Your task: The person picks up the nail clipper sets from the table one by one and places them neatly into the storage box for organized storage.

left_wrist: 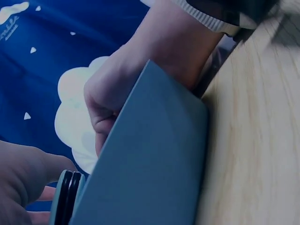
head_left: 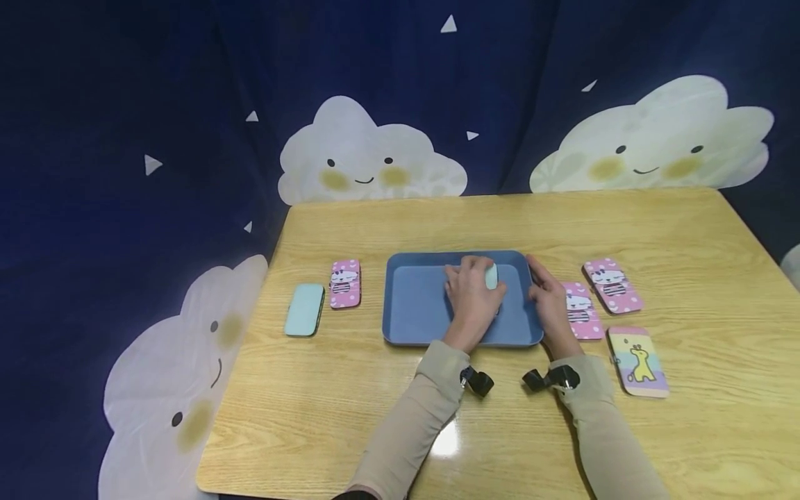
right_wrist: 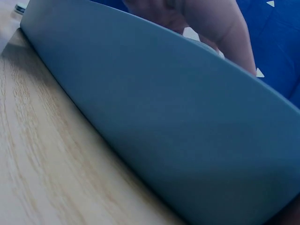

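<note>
Inside a blue-grey tray, my left hand grips a small mint-green tin with rounded edges. The left wrist view shows the edge of this tin, with dark bands between its two halves, between the thumb and the fingers. At the tray's right end, my right hand holds the side wall, thumb near the rim and fingers along the outside. Just right of that hand lies a pink tin with a white cartoon animal, partly covered by the hand.
Left of the tray are another mint tin and a pink tin. Farther right lie a second pink tin and a pastel-striped tin with a yellow giraffe. A dark blue curtain with clouds hangs behind the wooden table.
</note>
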### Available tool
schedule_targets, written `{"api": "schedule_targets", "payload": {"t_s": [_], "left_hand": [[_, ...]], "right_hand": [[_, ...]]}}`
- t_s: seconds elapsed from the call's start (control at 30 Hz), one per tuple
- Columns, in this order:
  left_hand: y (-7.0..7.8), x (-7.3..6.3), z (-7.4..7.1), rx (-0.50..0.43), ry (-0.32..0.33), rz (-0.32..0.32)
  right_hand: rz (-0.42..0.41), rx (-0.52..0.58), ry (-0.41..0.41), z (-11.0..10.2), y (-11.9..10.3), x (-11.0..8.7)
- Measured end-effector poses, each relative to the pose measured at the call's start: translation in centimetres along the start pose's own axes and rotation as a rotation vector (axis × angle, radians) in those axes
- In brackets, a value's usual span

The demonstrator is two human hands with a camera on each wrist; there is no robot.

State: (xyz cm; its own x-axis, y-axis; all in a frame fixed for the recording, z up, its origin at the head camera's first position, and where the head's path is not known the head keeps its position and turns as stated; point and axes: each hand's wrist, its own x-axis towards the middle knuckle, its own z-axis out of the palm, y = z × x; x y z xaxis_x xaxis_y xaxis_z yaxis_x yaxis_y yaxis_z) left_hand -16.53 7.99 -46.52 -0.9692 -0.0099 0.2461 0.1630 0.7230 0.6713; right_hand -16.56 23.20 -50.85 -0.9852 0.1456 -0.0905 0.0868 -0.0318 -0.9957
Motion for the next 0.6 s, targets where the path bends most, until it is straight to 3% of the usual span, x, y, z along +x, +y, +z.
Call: {"api": "schedule_targets", "payload": {"t_s": [0.4,0.6], "left_hand": [[1.4,0.1,1.8,0.143,-0.03,0.0],[1.3,0.1,2.5,0.212,-0.051,0.006]], "right_hand": [[-0.004,0.001,0.019,-0.1,0.1,0.1],[-0.009,0.011,0.027,0.2,0.0,0.0]]}}
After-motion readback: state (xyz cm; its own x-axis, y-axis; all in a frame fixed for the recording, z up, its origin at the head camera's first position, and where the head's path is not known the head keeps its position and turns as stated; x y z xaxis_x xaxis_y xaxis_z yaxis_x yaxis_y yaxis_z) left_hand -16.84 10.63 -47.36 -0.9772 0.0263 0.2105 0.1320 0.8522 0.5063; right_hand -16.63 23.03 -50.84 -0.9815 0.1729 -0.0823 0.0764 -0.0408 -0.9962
